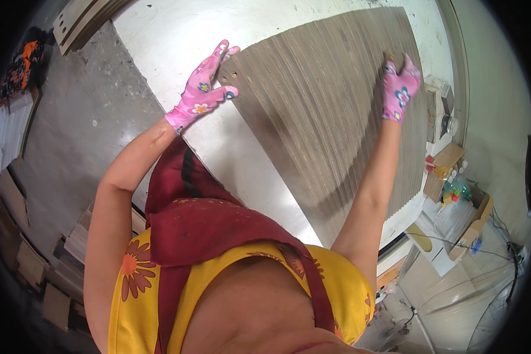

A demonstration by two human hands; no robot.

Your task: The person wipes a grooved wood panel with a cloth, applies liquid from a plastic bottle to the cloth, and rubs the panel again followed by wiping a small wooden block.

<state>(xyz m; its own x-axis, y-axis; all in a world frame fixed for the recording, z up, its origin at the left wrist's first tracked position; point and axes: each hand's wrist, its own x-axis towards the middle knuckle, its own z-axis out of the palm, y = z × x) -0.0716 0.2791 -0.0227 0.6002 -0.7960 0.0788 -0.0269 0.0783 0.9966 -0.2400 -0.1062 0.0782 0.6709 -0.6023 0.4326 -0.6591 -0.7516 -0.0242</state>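
Fanned-out grey-brown wood-grain boards (pixel 312 100) overlap in narrow strips across a white work surface (pixel 153 53). Two small round holes show at their left end. My left hand (pixel 203 88), in a pink flowered glove, is at that end with fingers and thumb spread around the corner by the holes. Across the boards, my right hand (pixel 402 88) in a matching glove rests over their far right part. Its fingers and thumb bend toward a small brownish thing (pixel 390 56) at the tips, too small to name.
At the right stand a cardboard box (pixel 475 227) and small bottles (pixel 454 189) beside the work surface. Loose cables (pixel 510 253) hang at far right. Stacked panels (pixel 79 23) lie at upper left, and more boards (pixel 32 259) stand on the grey floor (pixel 94 135) at left.
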